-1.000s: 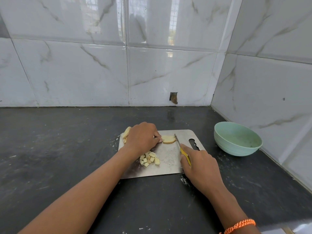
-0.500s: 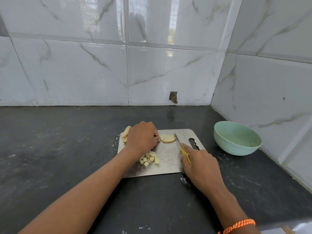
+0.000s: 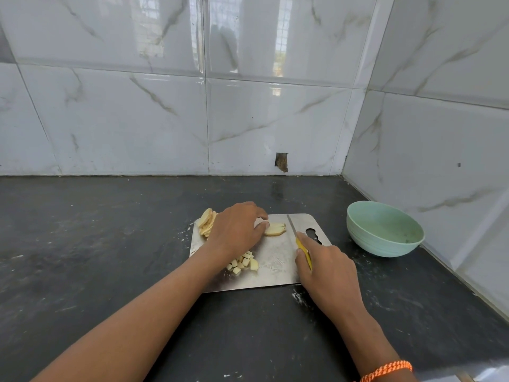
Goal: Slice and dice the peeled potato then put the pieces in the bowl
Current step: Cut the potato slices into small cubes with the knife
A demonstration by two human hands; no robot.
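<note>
- left hand (image 3: 237, 230) sits centre frame, fingers curled down, fingertips pinching the near end of a small stack of potato slices (image 3: 275, 229) on the steel cutting board (image 3: 275, 271). i read this as steadying the stack for the next cut.
- stack lies flat; its long axis runs left-right across the frame, free end pointing right toward the blade.
- right hand (image 3: 325, 268) wraps the yellow handle of the knife (image 3: 292, 226); blade points to the upper left and crosses the stack's axis just right of it. cannot tell if the edge touches the board.
- uncut slices (image 3: 206, 219) lean together at the board's upper left, kept clear of the cutting.
- diced pieces (image 3: 243, 261) heaped at lower centre of the board.
- green bowl (image 3: 385, 230) at right of frame, apart from the board, within reach for the transfer; i see no potato in it.
</note>
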